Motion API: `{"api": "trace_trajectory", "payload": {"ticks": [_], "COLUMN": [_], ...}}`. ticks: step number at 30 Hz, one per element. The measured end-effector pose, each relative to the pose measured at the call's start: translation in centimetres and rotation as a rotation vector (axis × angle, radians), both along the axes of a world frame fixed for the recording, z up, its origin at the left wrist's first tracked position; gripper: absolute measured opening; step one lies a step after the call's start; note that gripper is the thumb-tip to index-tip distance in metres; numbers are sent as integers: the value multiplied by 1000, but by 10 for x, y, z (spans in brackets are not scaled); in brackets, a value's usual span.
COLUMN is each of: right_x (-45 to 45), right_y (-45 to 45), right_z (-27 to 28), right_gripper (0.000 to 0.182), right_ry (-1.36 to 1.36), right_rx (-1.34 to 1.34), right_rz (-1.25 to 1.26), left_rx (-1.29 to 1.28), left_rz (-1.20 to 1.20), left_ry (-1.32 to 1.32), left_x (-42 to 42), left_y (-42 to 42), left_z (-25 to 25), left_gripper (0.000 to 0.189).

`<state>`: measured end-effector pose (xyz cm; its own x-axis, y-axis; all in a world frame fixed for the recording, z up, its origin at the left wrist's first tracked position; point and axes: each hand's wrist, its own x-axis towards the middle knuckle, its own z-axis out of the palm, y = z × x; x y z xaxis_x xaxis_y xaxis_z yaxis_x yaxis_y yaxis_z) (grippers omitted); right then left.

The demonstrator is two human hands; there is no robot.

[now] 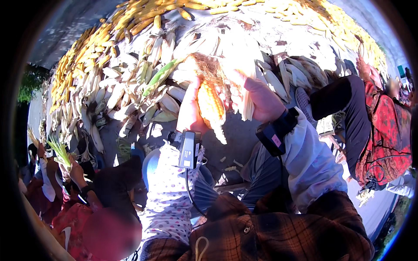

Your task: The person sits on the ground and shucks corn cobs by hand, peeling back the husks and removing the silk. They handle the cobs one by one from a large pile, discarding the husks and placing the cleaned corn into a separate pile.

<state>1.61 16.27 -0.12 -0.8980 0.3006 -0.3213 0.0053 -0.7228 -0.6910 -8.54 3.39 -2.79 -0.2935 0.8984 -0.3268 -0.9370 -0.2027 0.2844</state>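
A yellow ear of corn [209, 101] points toward me, its pale bare tip hanging lowest. My left hand [191, 112] grips it along one side. Brown corn silk [207, 67] bunches at the far end of the kernels. Dry, pale husk [247, 106] hangs from my right hand [263, 96], whose thumb and fingers pinch it. Strong glare whitens the husk above that hand, so whether it still joins the ear cannot be told. Both forearms wear strapped devices with cables over light sleeves.
Unhusked corn [114, 94] heaps up in front, with one greener husk [163, 74]. Bare yellow ears [81, 62] form a long curved bank beyond. A person in red [385, 130] sits at right. Another person's hand [76, 173] holds green-white husks at left.
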Motion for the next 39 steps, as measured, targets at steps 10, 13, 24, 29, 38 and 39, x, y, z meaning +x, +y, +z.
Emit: {"api": "trace_trajectory", "payload": {"ticks": [10, 13, 24, 29, 38, 39], "right_x": [-3, 0, 8, 2, -9, -7], "right_y": [-1, 0, 15, 3, -23, -21], "right_z": [-12, -5, 11, 5, 24, 18], "right_gripper": [10, 11, 25, 21, 15, 16], "right_ry": [-174, -141, 57, 139, -21, 42], "right_rx": [50, 163, 66, -83, -288, -319], "right_rz": [110, 95, -142, -28, -45, 47], "left_rx": [27, 59, -11, -106, -239, -241], "left_rz": [-111, -169, 143, 216, 229, 239], "left_ry": [152, 148, 166, 104, -17, -3], "left_x": [12, 12, -6, 1, 5, 4], "left_y": [-3, -2, -4, 2, 2, 2], "left_z": [1, -6, -9, -12, -22, -23], "left_gripper": [53, 52, 46, 39, 31, 30]}}
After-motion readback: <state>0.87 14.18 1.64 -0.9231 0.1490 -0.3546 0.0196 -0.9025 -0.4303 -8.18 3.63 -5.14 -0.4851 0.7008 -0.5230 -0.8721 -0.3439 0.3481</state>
